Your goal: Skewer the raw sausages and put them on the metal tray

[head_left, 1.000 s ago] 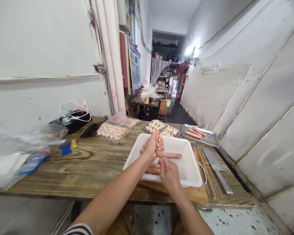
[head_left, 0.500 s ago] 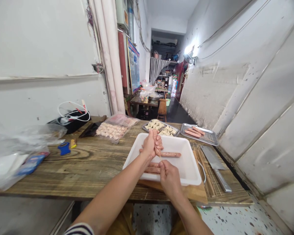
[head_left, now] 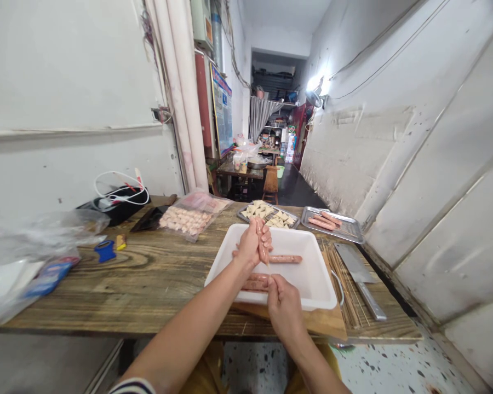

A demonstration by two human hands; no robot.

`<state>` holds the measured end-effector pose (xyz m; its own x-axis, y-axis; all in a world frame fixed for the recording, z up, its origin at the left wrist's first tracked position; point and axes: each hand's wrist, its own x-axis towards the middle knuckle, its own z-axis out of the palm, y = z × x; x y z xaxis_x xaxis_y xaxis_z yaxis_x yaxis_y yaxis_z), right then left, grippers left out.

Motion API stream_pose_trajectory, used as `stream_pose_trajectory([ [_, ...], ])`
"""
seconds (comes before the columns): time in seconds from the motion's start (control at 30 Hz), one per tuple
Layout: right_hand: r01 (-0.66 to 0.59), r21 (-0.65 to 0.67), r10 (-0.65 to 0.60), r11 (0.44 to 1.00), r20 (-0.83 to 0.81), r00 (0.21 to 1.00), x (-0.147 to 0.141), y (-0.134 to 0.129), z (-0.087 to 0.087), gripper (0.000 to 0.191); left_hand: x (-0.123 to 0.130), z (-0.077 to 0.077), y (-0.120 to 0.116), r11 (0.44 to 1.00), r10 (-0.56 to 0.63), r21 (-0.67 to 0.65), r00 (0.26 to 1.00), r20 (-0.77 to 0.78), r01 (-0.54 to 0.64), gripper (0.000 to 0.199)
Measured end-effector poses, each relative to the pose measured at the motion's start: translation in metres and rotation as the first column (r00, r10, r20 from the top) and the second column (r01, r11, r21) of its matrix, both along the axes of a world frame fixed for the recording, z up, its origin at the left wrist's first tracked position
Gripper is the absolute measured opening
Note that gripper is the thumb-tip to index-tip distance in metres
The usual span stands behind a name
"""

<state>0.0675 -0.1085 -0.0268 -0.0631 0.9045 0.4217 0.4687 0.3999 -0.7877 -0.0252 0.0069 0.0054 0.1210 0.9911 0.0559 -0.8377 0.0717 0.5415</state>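
On the wooden bench [head_left: 107,284], a white plastic tray [head_left: 312,279] sat near the front edge, holding more sausages [head_left: 285,259]. Above it, the left hand [head_left: 250,243] clamped a raw sausage [head_left: 263,249] upright, its long axis pointing down at the right hand [head_left: 285,306], which pinched a thin skewer [head_left: 268,267] just below, nearer the body.

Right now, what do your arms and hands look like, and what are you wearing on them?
Your left hand and right hand are bare, with no gloves, rings or watch showing. Your forearms are bare too. A dark-and-white striped sleeve shows on your left arm at the bottom edge; no right sleeve is in view.
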Motion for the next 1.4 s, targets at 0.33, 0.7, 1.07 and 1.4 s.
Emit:
stream_pose_trajectory([
  [0.33,0.024,-0.07,-0.029,0.997,-0.08,0.996,-0.003,0.0,-0.005,0.031,0.0,0.003,-0.002,1.0,0.019,-0.007,0.998,-0.057,-0.02,0.042],
  [0.7,-0.005,-0.106,-0.011,0.994,-0.15,0.989,-0.001,-0.001,-0.004,0.03,0.0,-0.002,0.001,1.0,0.007,-0.012,0.997,-0.076,-0.008,0.042],
  [1.07,-0.015,-0.108,-0.014,0.994,-0.257,0.966,-0.006,-0.012,-0.007,0.032,0.001,0.002,-0.004,1.0,-0.007,-0.017,0.996,-0.092,0.006,0.046],
  [1.4,-0.143,-0.265,0.008,0.954,-0.454,0.891,-0.02,-0.015,-0.014,0.032,0.001,-0.003,-0.002,1.0,0.03,0.011,0.993,-0.118,-0.029,0.044],
])
